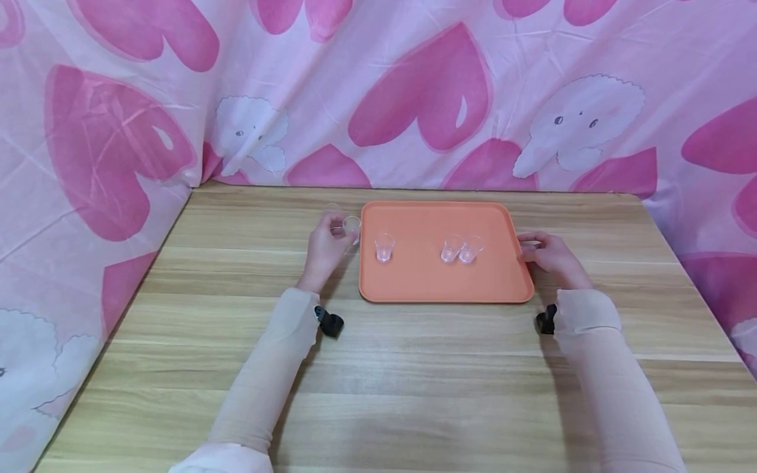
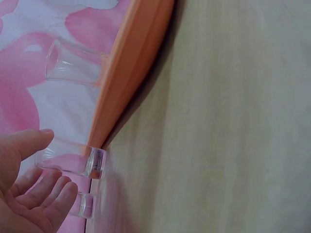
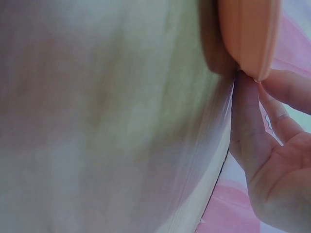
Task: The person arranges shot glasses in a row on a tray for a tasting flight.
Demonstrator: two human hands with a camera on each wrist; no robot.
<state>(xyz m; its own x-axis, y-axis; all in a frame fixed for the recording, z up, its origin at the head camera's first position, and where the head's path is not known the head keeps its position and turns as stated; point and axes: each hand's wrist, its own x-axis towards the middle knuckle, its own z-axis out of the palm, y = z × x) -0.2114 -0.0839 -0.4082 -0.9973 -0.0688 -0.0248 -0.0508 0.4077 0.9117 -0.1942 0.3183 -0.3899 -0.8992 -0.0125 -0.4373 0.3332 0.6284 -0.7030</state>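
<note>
An orange tray [image 1: 414,286] lies on the table; in the right wrist view its edge [image 3: 250,39] meets my right hand [image 3: 279,170], which pinches the rim between thumb and fingers. Off the tray's left side stand two clear plastic cups, a nearer one [image 2: 68,162] and another [image 2: 87,206] partly behind my fingers. My left hand [image 1: 327,249] is around the nearer cup, its thumb and relaxed fingers spread apart in the left wrist view. On the tray stand three more clear cups: one on the left [image 1: 384,248], and two side by side, one [image 1: 451,249] touching or overlapping the other [image 1: 471,251].
The wooden table [image 1: 408,394] stretches toward me in front of the tray. Behind it and along its left side hangs a pink curtain [image 1: 284,79] with hearts. Black wrist cameras, such as the left one [image 1: 329,322], sit on both cuffs.
</note>
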